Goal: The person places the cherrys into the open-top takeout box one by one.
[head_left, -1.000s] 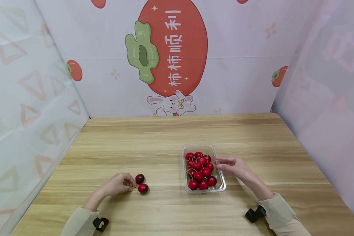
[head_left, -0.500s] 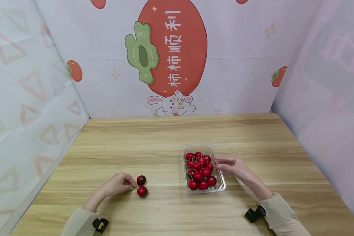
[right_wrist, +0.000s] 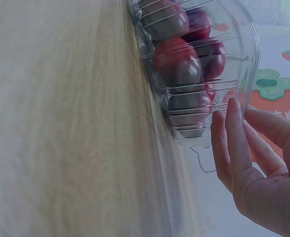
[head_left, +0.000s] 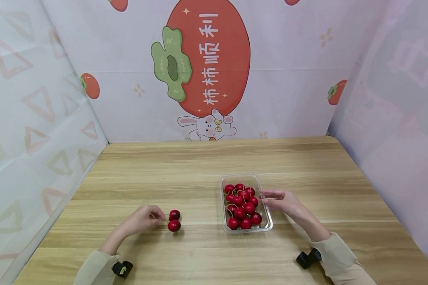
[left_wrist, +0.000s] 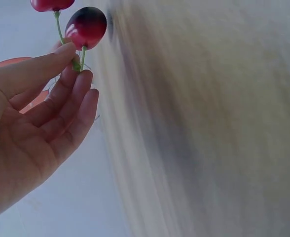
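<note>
My left hand (head_left: 146, 218) pinches the green stems of two dark red cherries between thumb and fingertips. In the head view one cherry (head_left: 174, 215) sits just behind the other cherry (head_left: 174, 226), both close over the table. The left wrist view shows the darker cherry (left_wrist: 87, 27) with its stem running down into the pinch. A clear plastic punnet (head_left: 267, 215) stands right of the middle, filled with several red cherries (head_left: 239, 212) with stems. At its right side, my right hand (head_left: 283, 202) touches the wall near the rim with fairly straight fingers.
The wooden table (head_left: 199, 257) runs back to a printed cloth backdrop (head_left: 289, 99) with a large persimmon drawing. Pale cloth side walls (head_left: 32, 158) flank the table. A black camera is strapped at each wrist.
The left hand has shifted its pinch on the stems and risen slightly, and the two cherries have swung and moved a little with it. The right hand and punnet have stayed put.
</note>
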{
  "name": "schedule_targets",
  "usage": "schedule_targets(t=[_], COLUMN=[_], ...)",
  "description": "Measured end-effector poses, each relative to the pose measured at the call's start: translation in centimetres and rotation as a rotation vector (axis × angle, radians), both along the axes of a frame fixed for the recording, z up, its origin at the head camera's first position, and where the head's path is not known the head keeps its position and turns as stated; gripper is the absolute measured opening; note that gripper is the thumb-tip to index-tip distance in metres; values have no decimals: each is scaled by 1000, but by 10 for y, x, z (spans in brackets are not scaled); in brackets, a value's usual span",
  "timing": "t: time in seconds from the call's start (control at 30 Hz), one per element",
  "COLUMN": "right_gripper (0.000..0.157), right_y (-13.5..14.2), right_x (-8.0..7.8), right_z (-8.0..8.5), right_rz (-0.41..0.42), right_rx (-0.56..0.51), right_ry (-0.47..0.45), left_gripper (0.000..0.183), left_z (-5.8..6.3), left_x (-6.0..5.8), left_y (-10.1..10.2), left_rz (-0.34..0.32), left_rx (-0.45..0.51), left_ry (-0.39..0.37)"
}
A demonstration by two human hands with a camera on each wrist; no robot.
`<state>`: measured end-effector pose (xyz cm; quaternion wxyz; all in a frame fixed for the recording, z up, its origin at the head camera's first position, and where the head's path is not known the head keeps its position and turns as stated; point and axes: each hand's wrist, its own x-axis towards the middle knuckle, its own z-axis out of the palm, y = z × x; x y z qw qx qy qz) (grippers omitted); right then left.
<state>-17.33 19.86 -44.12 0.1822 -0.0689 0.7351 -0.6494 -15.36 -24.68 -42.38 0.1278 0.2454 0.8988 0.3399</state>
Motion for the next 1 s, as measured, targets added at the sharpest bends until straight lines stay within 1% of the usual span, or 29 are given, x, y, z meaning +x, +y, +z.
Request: schedule_targets(t=[0.33,0.5,0.8,1.0], right_gripper=[52,53,52,52], right_y=[0,0,0,0], right_x=[0,0,0,-1], right_z=[0,0,-1,0], right_rz=[4,4,10,0], right_rx=[-4,-11,7,15], right_ry=[1,1,7,1], left_gripper=[9,8,7,7], left_z=[8,13,23,27], left_x=[-8,-13,-20,-25], left_y=[12,18,28,36], left_rz=[2,-11,-29,-36], left_rx=[10,9,27,26], left_ry=[27,59,60,94])
